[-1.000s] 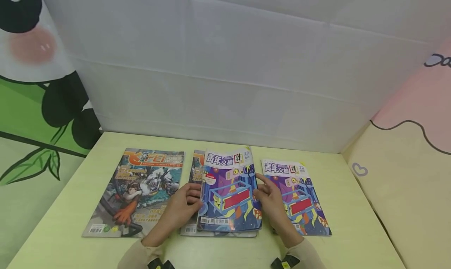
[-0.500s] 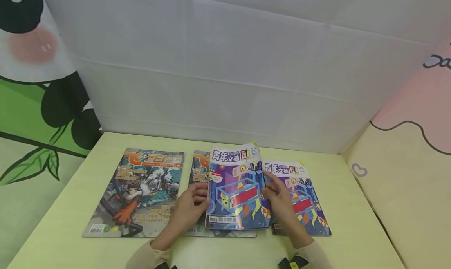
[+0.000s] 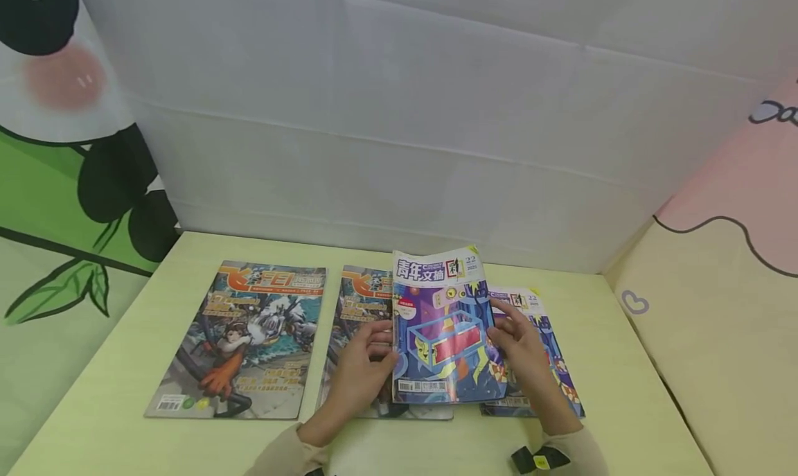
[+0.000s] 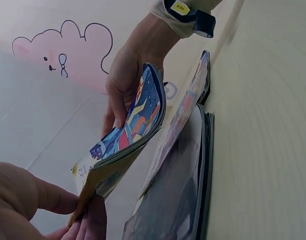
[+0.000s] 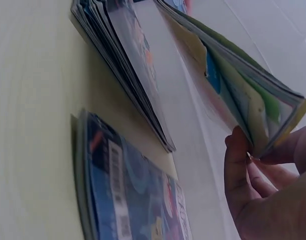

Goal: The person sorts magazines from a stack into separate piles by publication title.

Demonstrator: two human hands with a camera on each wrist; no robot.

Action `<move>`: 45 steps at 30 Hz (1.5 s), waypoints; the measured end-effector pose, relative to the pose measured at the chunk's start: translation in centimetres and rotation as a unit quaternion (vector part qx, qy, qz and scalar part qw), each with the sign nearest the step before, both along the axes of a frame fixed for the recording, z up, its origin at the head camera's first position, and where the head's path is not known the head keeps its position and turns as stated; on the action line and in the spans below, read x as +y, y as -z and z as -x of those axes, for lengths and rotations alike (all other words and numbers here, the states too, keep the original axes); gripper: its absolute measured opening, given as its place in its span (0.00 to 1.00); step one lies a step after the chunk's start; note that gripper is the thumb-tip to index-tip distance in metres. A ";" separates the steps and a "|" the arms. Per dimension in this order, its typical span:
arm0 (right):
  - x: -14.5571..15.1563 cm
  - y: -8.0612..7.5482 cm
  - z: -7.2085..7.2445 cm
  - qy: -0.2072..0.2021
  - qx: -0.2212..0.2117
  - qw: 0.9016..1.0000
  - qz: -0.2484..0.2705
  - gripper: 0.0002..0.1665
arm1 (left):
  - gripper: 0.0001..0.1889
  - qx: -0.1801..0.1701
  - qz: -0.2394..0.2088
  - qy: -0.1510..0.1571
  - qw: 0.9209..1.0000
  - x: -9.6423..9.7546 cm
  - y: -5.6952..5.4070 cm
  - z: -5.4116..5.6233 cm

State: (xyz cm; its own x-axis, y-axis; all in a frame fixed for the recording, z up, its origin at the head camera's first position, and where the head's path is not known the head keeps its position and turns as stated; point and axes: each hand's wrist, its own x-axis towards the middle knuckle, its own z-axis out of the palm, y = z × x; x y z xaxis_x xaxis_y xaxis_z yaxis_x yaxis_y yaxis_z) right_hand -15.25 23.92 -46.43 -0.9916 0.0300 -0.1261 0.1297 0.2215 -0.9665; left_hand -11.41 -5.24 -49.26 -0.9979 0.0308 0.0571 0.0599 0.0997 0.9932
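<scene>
A purple and blue magazine (image 3: 444,337) with a white title band is held up off the table between both hands. My left hand (image 3: 364,365) pinches its left edge, thumb on the cover and fingers beneath. On the opposite edge my right hand (image 3: 524,344) grips it the same way. In the left wrist view the magazine (image 4: 133,130) bows and stands clear of those below. It overlaps a grey and orange magazine (image 3: 358,310) in the middle and a matching purple magazine (image 3: 564,375) on the right. Its loose page edges (image 5: 243,90) show in the right wrist view.
Another grey and orange magazine (image 3: 243,344) lies flat at the left of the pale yellow table (image 3: 630,393). A white sheet wall (image 3: 399,116) rises behind the table, with printed panels at both sides. In the right wrist view, a stack of magazines (image 5: 125,70) lies beside the purple one.
Both hands have carried the purple magazine to the right and slightly up. More of the middle grey and orange magazine shows, and the right purple one is more covered.
</scene>
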 end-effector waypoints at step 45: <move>14.3 -0.8 0.6 -0.178 0.091 0.980 0.021 0.29 | 0.29 -0.041 -0.093 0.067 0.993 10.2 -0.1 0.7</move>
